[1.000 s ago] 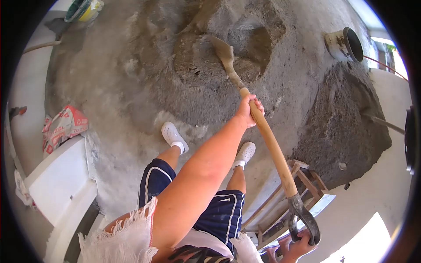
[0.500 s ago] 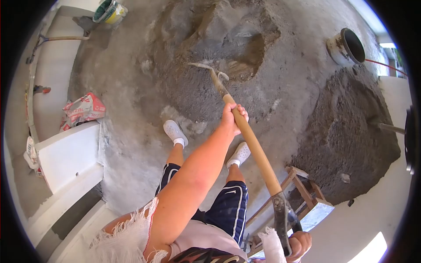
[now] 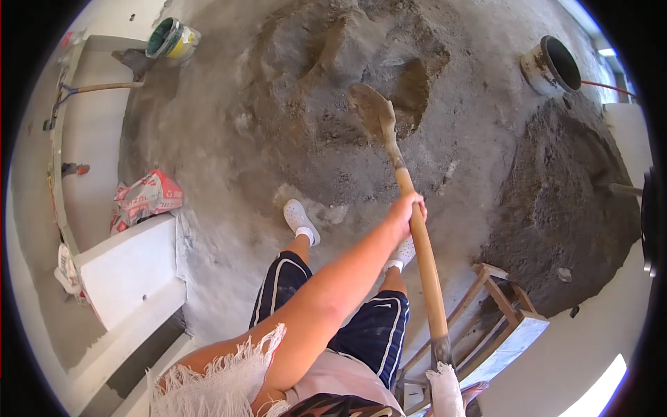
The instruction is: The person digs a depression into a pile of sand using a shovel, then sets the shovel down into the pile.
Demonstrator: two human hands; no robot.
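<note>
My left hand (image 3: pixel 406 212) is wrapped round the wooden shaft of a shovel (image 3: pixel 425 271). The shovel slants from the bottom of the view up to its metal blade (image 3: pixel 372 108), which lies at the grey mortar pile (image 3: pixel 306 104), beside a hollow. White fringed cloth hangs at my left upper arm. Low in the view, a white sleeve (image 3: pixel 445 393) covers the shovel's handle end, and my right hand cannot be made out there.
A yellow-and-green bucket (image 3: pixel 174 40) stands upper left, above a red-and-white bag (image 3: pixel 147 200) near a low white wall (image 3: pixel 132 271). At right are a dark bucket (image 3: pixel 550 66), a second grey heap (image 3: pixel 563 201) and a wooden stand (image 3: pixel 511 323).
The shovel blade has swung rightward and now shows its broad face. My left hand has moved right and down in view, still on the shaft. My right hand has dropped out of sight.
</note>
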